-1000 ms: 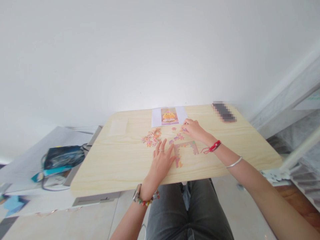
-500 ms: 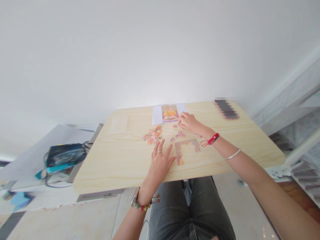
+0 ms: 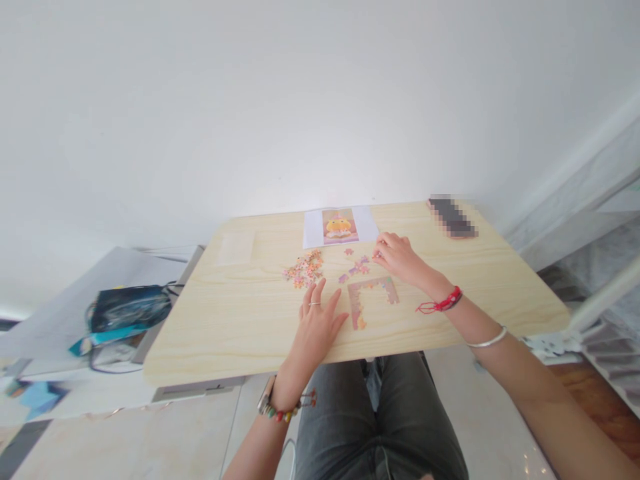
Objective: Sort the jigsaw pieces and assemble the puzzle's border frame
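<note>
My left hand (image 3: 320,323) lies open on the table, fingers spread, with nothing in it. Its fingertips are beside a heap of loose jigsaw puzzle pieces (image 3: 305,269), and its thumb is close to a partly joined puzzle border (image 3: 355,307). That border has a left side, a top and a short right side. Beyond it my right hand (image 3: 400,259) is closed in a pinch on a small puzzle piece (image 3: 377,258), mostly hidden by the fingers. Several purple-pink pieces (image 3: 359,267) lie just left of it, and a single piece (image 3: 349,251) sits farther back.
At the back of the table (image 3: 210,320) lies a paper sheet with a printed yellow character picture (image 3: 340,227). A phone (image 3: 453,219), blurred out, is at the back right. A pale translucent sheet (image 3: 237,247) lies at the left. A dark bag (image 3: 130,310) rests beyond the left edge.
My right hand has moved right and slightly nearer, from beside the picture sheet to the right of the purple-pink pieces. My left hand has hardly moved.
</note>
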